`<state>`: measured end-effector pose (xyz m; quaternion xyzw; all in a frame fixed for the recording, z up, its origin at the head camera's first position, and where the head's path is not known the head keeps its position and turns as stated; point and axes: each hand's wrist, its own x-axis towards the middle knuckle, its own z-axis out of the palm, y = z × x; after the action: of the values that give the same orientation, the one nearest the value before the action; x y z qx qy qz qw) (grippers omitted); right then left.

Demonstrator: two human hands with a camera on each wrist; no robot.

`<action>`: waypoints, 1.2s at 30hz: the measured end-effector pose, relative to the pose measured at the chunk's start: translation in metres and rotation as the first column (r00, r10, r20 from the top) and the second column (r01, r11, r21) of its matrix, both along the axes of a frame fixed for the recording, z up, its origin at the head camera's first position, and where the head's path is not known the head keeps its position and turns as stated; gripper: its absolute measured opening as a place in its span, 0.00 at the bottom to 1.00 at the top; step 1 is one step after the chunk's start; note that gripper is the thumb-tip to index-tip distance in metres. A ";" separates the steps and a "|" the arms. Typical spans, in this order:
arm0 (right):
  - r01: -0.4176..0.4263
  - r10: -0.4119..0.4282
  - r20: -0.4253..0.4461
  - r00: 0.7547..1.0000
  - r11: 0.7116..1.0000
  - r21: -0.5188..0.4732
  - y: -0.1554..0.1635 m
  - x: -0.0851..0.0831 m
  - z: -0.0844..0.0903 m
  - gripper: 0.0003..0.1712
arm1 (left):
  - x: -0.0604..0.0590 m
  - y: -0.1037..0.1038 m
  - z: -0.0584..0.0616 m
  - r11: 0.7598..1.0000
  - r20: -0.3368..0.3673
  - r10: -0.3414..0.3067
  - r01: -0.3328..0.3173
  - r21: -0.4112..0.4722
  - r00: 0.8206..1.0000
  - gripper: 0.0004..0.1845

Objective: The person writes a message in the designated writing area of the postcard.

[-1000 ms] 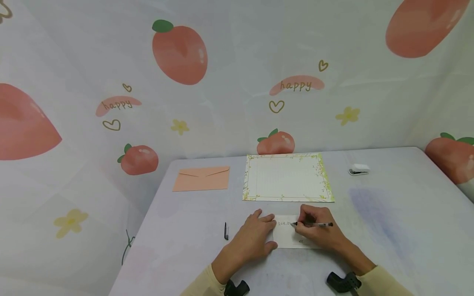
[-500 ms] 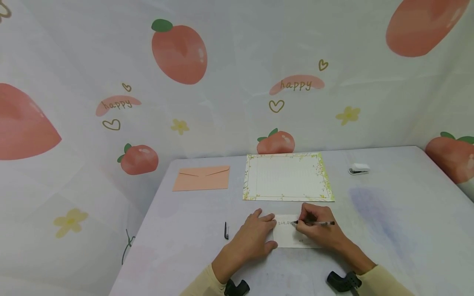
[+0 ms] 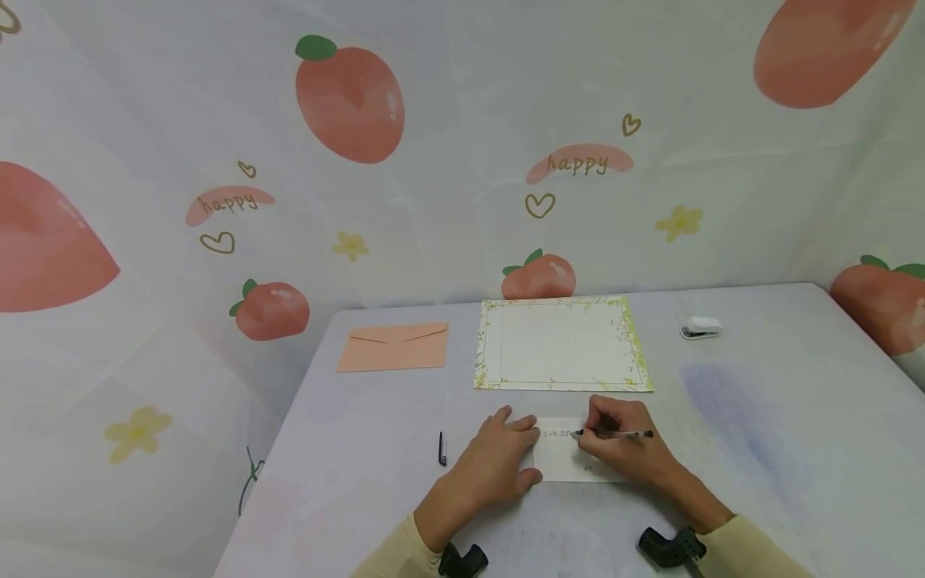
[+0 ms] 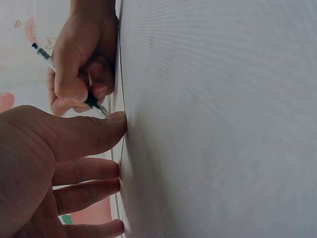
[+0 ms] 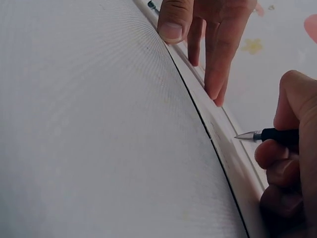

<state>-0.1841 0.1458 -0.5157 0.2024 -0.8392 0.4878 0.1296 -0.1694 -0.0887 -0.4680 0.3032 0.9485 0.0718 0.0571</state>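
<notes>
Sleeves of pale yellow frame the near edge of the worktop [image 3: 759, 417], where the left hand [image 3: 499, 464] lies flat with straight fingers pressing the left end of a small white card [image 3: 560, 461], and the right hand [image 3: 621, 449] pinches a black pen [image 3: 614, 434], its tip down on the card beside a short line of writing. Just left of the left hand lies a pen cap [image 3: 442, 449]. Farther back sit a bordered sheet of writing paper [image 3: 560, 345], a peach envelope [image 3: 393, 348] to its left and a small white stapler [image 3: 701, 327] to its right, all well apart from the hands.
</notes>
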 end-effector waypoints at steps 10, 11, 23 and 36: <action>-0.012 0.012 -0.024 1.000 1.000 0.024 0.002 -0.002 -0.003 0.21 | 0.000 0.000 0.001 1.000 -0.002 -0.002 0.002 0.014 1.000 0.30; -0.013 0.014 -0.021 1.000 1.000 0.023 0.002 -0.002 -0.003 0.21 | 0.000 0.000 0.001 1.000 -0.001 -0.001 0.001 0.015 1.000 0.30; 0.000 -0.001 -0.035 0.999 1.000 -0.027 0.002 -0.001 -0.002 0.23 | -0.001 0.001 0.001 1.000 0.007 0.009 -0.009 0.008 1.000 0.30; 0.015 -0.014 0.058 0.998 0.999 -0.030 0.008 0.002 0.001 0.20 | 0.000 0.001 0.002 1.000 0.027 0.016 -0.016 0.010 0.999 0.30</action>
<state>-0.1824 0.1542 -0.5145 0.1801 -0.8366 0.5051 0.1117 -0.1698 -0.0875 -0.4655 0.2948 0.9497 0.0810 0.0679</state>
